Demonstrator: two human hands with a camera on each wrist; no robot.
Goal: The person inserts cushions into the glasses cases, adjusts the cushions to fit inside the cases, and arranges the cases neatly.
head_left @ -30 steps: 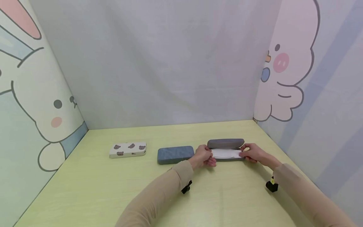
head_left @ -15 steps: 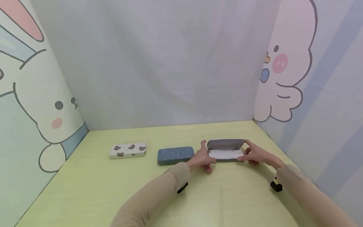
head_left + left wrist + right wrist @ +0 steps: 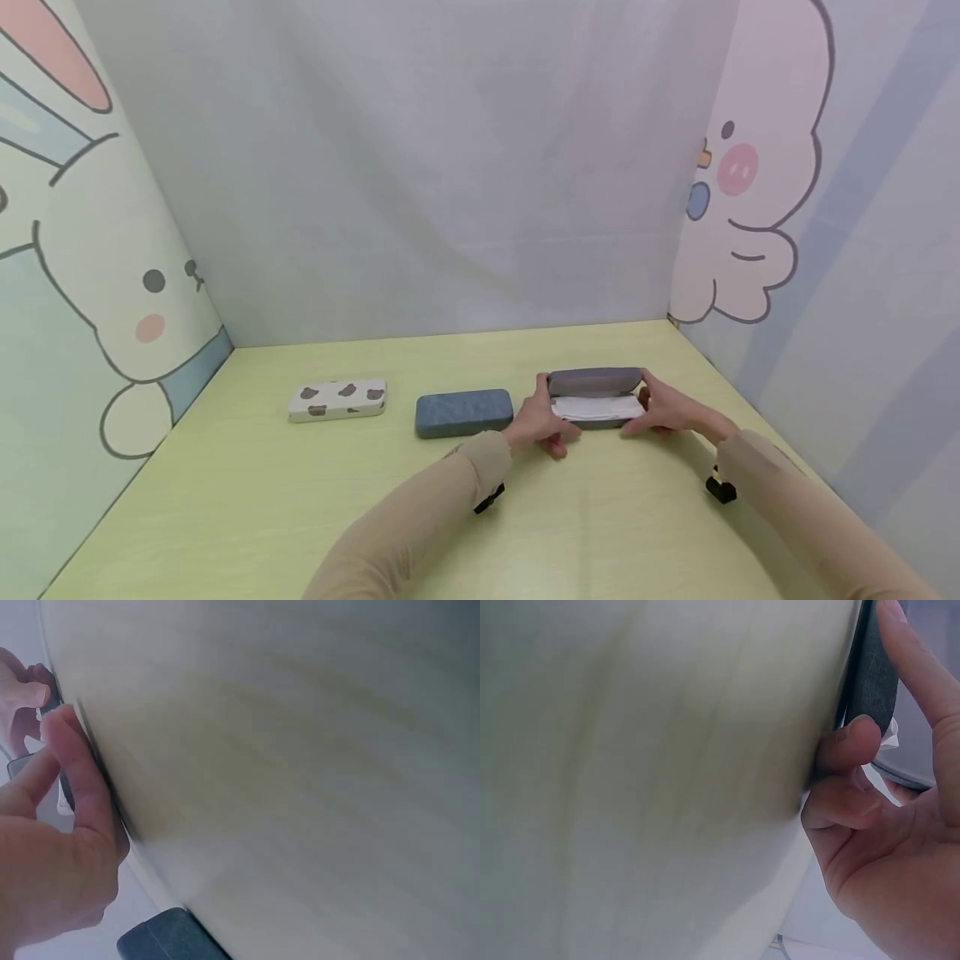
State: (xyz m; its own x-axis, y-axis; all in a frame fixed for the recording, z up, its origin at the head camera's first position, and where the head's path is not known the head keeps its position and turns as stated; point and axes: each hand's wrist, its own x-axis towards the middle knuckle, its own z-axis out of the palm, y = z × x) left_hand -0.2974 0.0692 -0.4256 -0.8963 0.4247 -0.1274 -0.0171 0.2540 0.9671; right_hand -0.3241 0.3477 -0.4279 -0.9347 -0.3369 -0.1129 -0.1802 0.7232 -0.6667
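Observation:
A grey glasses case [image 3: 596, 383] lies with its lid raised toward the back, on the right part of the table. A folded white cloth [image 3: 596, 407] fills its base. My left hand [image 3: 536, 420] holds the case's left end, thumb at the front edge and a finger up by the lid. At the right end my right hand [image 3: 667, 407] grips in the same way; in the right wrist view its thumb lies along the dark base [image 3: 874, 679] and other fingers are curled beside it. Fingertips behind the case are hidden.
Left of my left hand sits a closed blue case [image 3: 463, 413]. Farther left is a white case with brown bear prints [image 3: 338, 400], also closed. Printed cloth walls border the yellow-green table [image 3: 300, 500] at the back and both sides.
My hands have left the white cloth, spread to the case's ends and taken hold there, fingers reaching up to the lid and thumbs to the front. The lid still stands raised.

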